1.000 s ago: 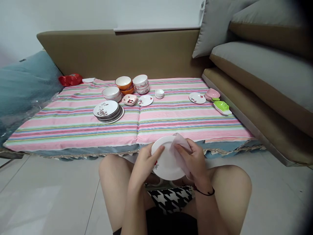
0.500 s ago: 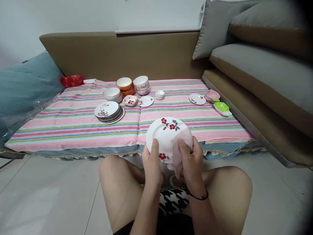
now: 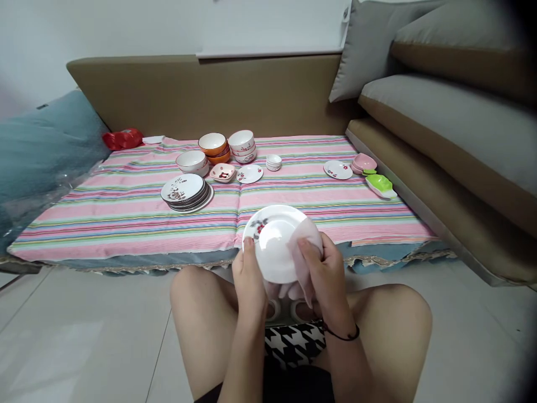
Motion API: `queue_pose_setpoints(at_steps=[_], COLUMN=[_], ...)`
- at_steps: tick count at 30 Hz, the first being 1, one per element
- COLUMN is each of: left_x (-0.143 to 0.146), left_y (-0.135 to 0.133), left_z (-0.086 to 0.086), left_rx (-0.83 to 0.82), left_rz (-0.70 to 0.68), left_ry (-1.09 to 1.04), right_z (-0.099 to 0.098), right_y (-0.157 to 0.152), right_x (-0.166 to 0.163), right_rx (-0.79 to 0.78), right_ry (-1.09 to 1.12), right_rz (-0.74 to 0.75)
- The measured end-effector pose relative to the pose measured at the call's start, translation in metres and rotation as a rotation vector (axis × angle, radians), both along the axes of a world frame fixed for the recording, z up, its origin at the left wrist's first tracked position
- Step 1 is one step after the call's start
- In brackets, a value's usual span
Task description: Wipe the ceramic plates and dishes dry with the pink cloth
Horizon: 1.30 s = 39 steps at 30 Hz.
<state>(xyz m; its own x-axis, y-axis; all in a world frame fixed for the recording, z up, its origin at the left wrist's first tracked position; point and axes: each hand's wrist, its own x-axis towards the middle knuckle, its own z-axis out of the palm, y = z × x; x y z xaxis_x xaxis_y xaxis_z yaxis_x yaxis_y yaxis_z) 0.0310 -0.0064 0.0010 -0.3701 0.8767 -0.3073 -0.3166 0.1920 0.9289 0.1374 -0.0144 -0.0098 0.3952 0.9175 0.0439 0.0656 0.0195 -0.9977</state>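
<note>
A white plate (image 3: pixel 272 252) with a red and grey flower print is held up between my two hands, just over the sofa's front edge. My left hand (image 3: pixel 249 277) grips its left rim, thumb on the face and fingers behind. On the right side, my right hand (image 3: pixel 325 268) pinches a pale pink cloth (image 3: pixel 300 254) over the rim, with its thumb pressing the cloth on the plate's face. Part of the cloth hangs below the plate. The fingers behind the plate are mostly hidden.
On the striped sheet (image 3: pixel 289 196) stand stacked plates (image 3: pixel 184 190), white bowls (image 3: pixel 192 162), orange bowls (image 3: pixel 212 144), a square dish (image 3: pixel 222 172), a flat flowered plate (image 3: pixel 250 174) and small dishes (image 3: pixel 274 162). Rightward lie another plate (image 3: pixel 338 169), pink bowls (image 3: pixel 364 162) and a green dish (image 3: pixel 380 186).
The plate has turned in my hands, so its flower print now shows at the upper left. Both hands have shifted slightly left with the plate and cloth.
</note>
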Motion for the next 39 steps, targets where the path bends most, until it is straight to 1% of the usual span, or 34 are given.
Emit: queue_pose_setpoints(at_steps=[1,2,3,4,5,6,9,10,12,15,17,20,22,24,28,32,35,37,39], left_x=[0.006,0.011,0.014,0.014,0.012,0.007,-0.019,-0.028,-0.043,-0.053,-0.054,-0.053,-0.054,-0.055,-0.057,-0.055,-0.052,-0.05,-0.048], left_y=[0.0,0.0,0.001,0.001,0.002,0.003,0.007,0.009,0.011,0.013,0.013,0.012,0.011,0.01,0.011,0.011,0.009,0.007,0.004], left_z=[-0.002,-0.004,-0.005,-0.007,-0.008,-0.009,-0.01,-0.01,-0.012,-0.016,-0.016,-0.011,-0.005,0.0,0.002,-0.002,-0.003,-0.003,-0.001], left_rx=[-0.008,-0.013,-0.017,-0.016,-0.008,0.009,0.146,0.211,0.321,0.461,0.576,0.736,0.801,0.847,0.879,0.877,0.847,0.822,0.79], left_rz=[0.069,0.104,0.101,0.063,-0.01,-0.112,-0.458,-0.54,-0.613,-0.634,-0.644,-0.665,-0.683,-0.707,-0.785,-0.77,-0.794,-0.791,-0.774], left_ry=[-0.05,-0.089,-0.111,-0.116,-0.104,-0.078,0.035,0.096,0.296,0.586,0.684,0.81,0.897,0.946,0.887,0.777,0.738,0.729,0.69], right_z=[-0.001,-0.002,-0.003,-0.005,-0.007,-0.01,-0.019,-0.021,-0.024,-0.024,-0.022,-0.023,-0.024,-0.027,-0.029,-0.026,-0.02,-0.015,-0.009], right_y=[0.0,0.0,0.0,0.001,0.001,0.002,0.005,0.006,0.007,0.005,0.003,0.002,0.003,0.004,0.006,0.007,0.005,0.003,0.003], right_x=[-0.003,-0.005,-0.006,-0.006,-0.005,-0.002,0.013,0.018,0.028,0.035,0.035,0.035,0.035,0.035,0.034,0.028,0.021,0.014,0.007], right_rx=[0.002,0.001,-0.003,-0.012,-0.021,-0.026,-0.031,-0.038,-0.062,-0.105,-0.16,-0.244,-0.272,-0.284,-0.287,-0.264,-0.24,-0.272,-0.28], right_ry=[-0.039,-0.074,-0.1,-0.113,-0.11,-0.086,0.115,0.197,0.327,0.438,0.492,0.536,0.547,0.556,0.615,0.725,0.787,0.871,0.951], right_rz=[-0.01,-0.022,-0.04,-0.064,-0.088,-0.108,-0.122,-0.117,-0.097,-0.019,0.094,0.281,0.313,0.293,0.267,0.154,0.061,0.075,0.152])
